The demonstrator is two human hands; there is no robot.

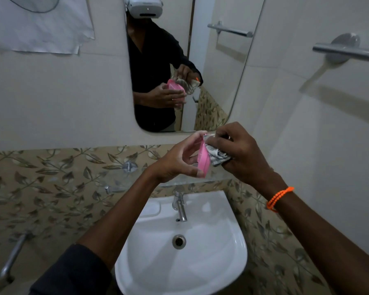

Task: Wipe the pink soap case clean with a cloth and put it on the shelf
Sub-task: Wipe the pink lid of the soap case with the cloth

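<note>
While our left hand (177,160) held the pink soap case (204,161), our right hand (239,152) squeezed the cloth (216,155); we should have rubbed every corner.

Your pink soap case (203,160) looks like smooth, glossy plastic; the patterned cloth (217,155) against it at 3 o'clock is soft and crumpled. Below you, the white basin (211,262) looks glazed and shiny, its tap (180,207) polished metal.
</note>
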